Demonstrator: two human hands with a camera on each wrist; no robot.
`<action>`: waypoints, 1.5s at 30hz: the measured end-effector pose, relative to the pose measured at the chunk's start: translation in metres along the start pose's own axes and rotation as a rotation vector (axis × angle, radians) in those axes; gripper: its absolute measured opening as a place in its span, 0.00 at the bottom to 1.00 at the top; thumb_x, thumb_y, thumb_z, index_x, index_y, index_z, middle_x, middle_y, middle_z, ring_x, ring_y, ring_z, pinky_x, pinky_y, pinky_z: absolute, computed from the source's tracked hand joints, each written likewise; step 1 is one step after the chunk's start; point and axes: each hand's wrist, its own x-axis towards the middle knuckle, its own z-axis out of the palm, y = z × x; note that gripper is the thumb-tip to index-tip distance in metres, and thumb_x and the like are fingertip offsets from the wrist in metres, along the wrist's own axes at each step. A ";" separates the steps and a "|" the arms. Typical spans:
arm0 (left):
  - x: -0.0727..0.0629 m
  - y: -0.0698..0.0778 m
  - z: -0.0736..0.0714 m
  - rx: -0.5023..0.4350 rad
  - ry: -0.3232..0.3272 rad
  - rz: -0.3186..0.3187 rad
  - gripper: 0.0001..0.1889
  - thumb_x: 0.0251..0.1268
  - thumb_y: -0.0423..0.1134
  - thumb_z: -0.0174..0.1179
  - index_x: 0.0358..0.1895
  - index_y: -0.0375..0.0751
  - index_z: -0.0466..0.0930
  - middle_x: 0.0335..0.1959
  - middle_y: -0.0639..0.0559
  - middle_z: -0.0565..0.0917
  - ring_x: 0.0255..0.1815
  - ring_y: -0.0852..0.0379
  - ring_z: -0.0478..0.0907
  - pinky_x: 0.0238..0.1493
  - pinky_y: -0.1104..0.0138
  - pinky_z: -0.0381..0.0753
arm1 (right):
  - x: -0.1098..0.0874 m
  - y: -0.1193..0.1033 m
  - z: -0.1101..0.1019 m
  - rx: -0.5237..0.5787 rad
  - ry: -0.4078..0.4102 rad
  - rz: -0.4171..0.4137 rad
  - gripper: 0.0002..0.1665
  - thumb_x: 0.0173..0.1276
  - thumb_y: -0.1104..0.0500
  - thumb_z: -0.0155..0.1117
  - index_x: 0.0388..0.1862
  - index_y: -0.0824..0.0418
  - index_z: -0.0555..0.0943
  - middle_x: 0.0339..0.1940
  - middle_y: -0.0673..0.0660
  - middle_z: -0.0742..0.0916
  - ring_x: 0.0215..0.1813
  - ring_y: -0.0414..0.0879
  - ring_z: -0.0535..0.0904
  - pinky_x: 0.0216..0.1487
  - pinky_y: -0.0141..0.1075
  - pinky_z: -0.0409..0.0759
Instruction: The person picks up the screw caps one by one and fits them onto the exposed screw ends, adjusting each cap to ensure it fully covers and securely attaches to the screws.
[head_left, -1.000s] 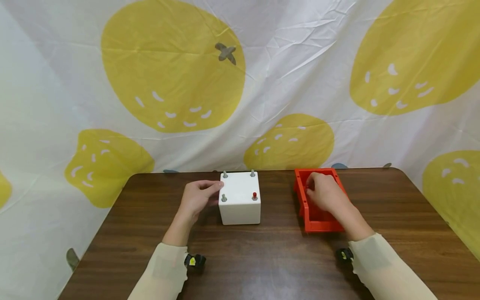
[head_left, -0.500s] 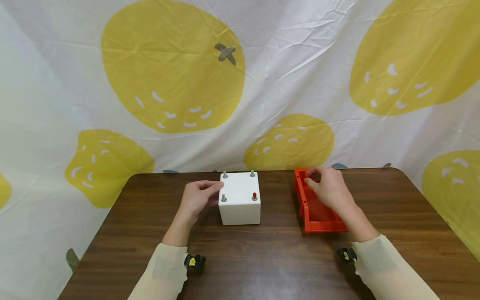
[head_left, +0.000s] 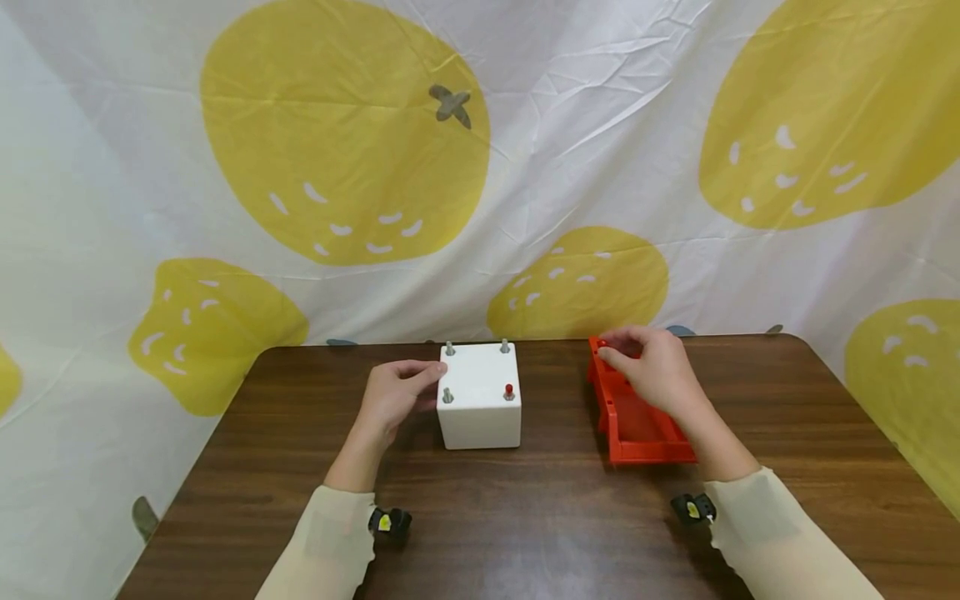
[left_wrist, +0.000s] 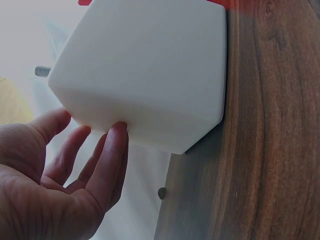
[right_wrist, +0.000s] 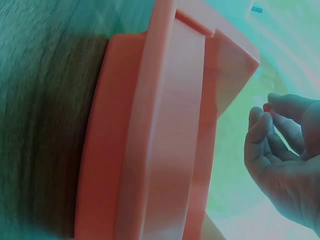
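Observation:
A white block stands on the table with threaded metal studs at its top corners. The front right stud bears a red cap. My left hand rests its fairly straight fingertips against the block's left side, with the thumb near the top edge. Over the far end of a red bin, my right hand pinches a small red cap between thumb and fingertips. In the right wrist view this hand is above the bin's rim.
The brown wooden table extends in front of the block and the bin. Behind its far edge hangs a white cloth with yellow fruit prints. Both wrists wear black camera mounts.
My right hand has risen out of the red bin and shifted slightly left over its far end, with the small red cap pinched. The left hand and the block have not moved.

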 end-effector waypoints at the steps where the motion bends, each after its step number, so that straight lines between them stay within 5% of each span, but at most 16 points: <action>1: 0.000 0.000 0.000 0.000 0.001 0.000 0.18 0.69 0.43 0.75 0.53 0.32 0.89 0.51 0.39 0.88 0.43 0.51 0.88 0.45 0.59 0.92 | 0.000 0.000 0.001 0.013 -0.004 -0.001 0.11 0.75 0.57 0.73 0.51 0.62 0.89 0.39 0.54 0.91 0.41 0.50 0.84 0.37 0.37 0.84; 14: 0.000 0.000 0.000 -0.008 0.000 -0.002 0.17 0.70 0.42 0.74 0.53 0.32 0.89 0.51 0.39 0.88 0.44 0.50 0.88 0.48 0.55 0.92 | 0.004 -0.006 0.008 0.136 0.025 -0.009 0.13 0.72 0.57 0.77 0.49 0.64 0.88 0.42 0.57 0.90 0.43 0.50 0.85 0.38 0.29 0.82; 26: 0.000 0.000 -0.001 -0.006 -0.002 0.001 0.17 0.71 0.42 0.74 0.54 0.32 0.89 0.52 0.39 0.88 0.47 0.47 0.88 0.54 0.48 0.89 | 0.008 -0.015 0.018 0.274 -0.042 0.017 0.15 0.74 0.56 0.74 0.53 0.64 0.88 0.45 0.60 0.90 0.42 0.54 0.84 0.36 0.32 0.86; 34: 0.000 0.000 -0.001 -0.011 -0.001 0.005 0.16 0.70 0.42 0.74 0.52 0.32 0.90 0.50 0.39 0.89 0.46 0.46 0.88 0.53 0.48 0.89 | 0.012 -0.026 0.028 0.336 -0.091 0.004 0.13 0.74 0.57 0.75 0.54 0.60 0.88 0.44 0.56 0.90 0.36 0.56 0.84 0.37 0.47 0.90; 45: 0.000 0.000 -0.001 -0.010 0.000 0.000 0.16 0.70 0.42 0.74 0.52 0.33 0.90 0.51 0.40 0.88 0.46 0.47 0.88 0.53 0.49 0.89 | 0.019 -0.032 0.043 0.411 -0.121 0.031 0.15 0.72 0.57 0.77 0.53 0.63 0.88 0.43 0.57 0.91 0.37 0.54 0.84 0.36 0.40 0.89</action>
